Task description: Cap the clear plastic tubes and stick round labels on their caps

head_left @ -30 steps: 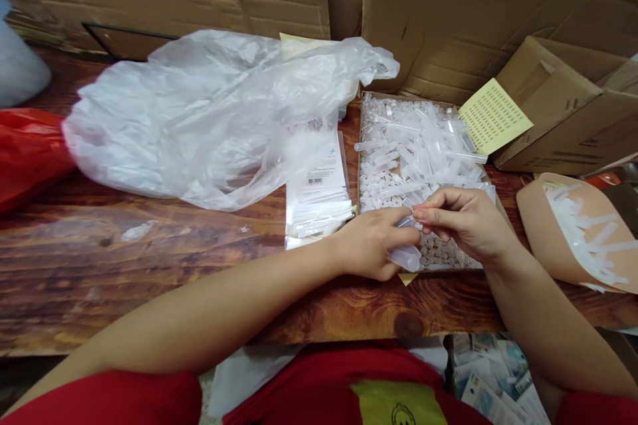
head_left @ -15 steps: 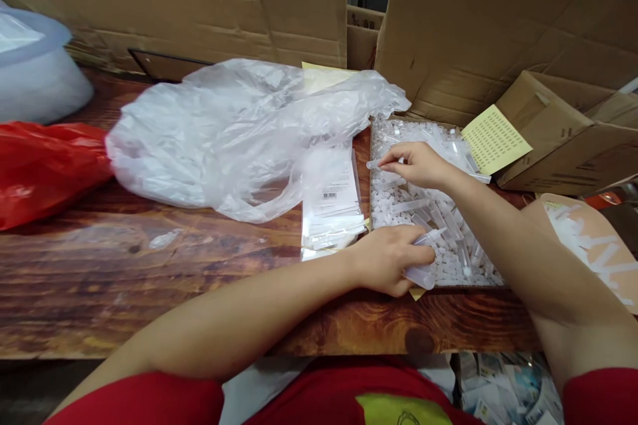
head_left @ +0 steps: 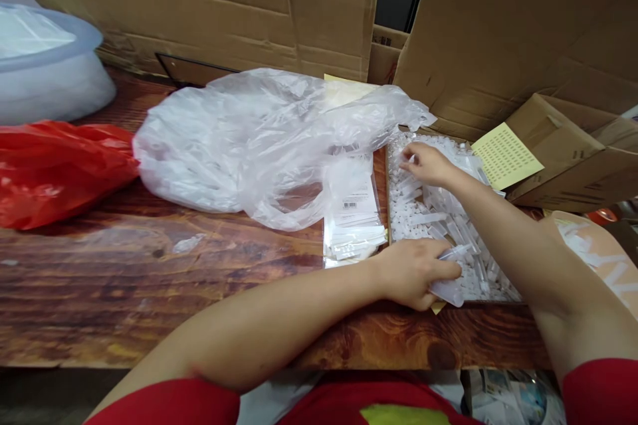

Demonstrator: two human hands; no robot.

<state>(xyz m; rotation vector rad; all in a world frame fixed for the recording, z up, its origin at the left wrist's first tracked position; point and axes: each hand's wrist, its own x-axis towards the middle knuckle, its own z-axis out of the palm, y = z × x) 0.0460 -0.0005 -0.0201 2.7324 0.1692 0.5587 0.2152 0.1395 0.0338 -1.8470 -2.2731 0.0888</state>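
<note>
My left hand point(head_left: 416, 273) rests at the near left corner of a shallow cardboard tray, closed around translucent plastic tubes point(head_left: 448, 292) whose ends stick out past the thumb. Over the tray's far left part, my right hand point(head_left: 427, 163) has its thumb and fingertips pinched together among small clear and white pieces. Whatever lies between those fingertips is hidden or too small to make out. White cap-like pieces point(head_left: 406, 219) fill much of the tray, with several clear tubes point(head_left: 466, 232) lying loose on top.
Left of the tray lie packed white cards point(head_left: 356, 212) and a crumpled clear plastic bag point(head_left: 214, 139). Farther left are a red bag point(head_left: 60, 172) and a whitish tub point(head_left: 50, 86). A yellow label sheet point(head_left: 506, 156) leans by a cardboard box point(head_left: 558, 146) on the right.
The whole view has shifted, so things sit farther right and lower. My right hand has reached deeper into the tray's far left; the clear piece at its fingertips no longer shows. My left hand keeps its tubes.
</note>
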